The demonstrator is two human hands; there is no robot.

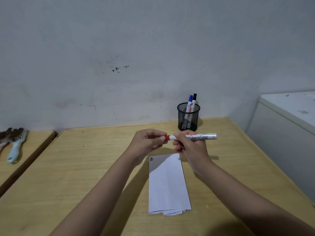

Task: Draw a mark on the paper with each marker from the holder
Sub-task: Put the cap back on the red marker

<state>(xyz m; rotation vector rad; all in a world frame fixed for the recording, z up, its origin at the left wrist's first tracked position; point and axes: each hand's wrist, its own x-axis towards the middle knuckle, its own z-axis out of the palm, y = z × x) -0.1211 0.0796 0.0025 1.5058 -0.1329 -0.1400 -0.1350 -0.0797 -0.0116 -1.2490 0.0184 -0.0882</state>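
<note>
A white marker with a red cap (201, 136) is held level above the table, just beyond the paper's far edge. My right hand (189, 145) grips its barrel. My left hand (148, 142) pinches the red cap (167, 137) at the marker's left end. The folded white paper (167, 184) lies on the wooden table (85, 167) beneath my hands, with short dark and red lines (151, 159) in its far left corner. A black mesh holder (188, 116) stands at the back by the wall, with a blue-capped marker (189, 103) and a black-capped marker (194, 99) upright in it.
A light blue hairbrush (16, 147) lies on a second wooden surface at the left, split from the table by a gap. A white cabinet (286, 133) stands to the right of the table. A stained wall runs behind.
</note>
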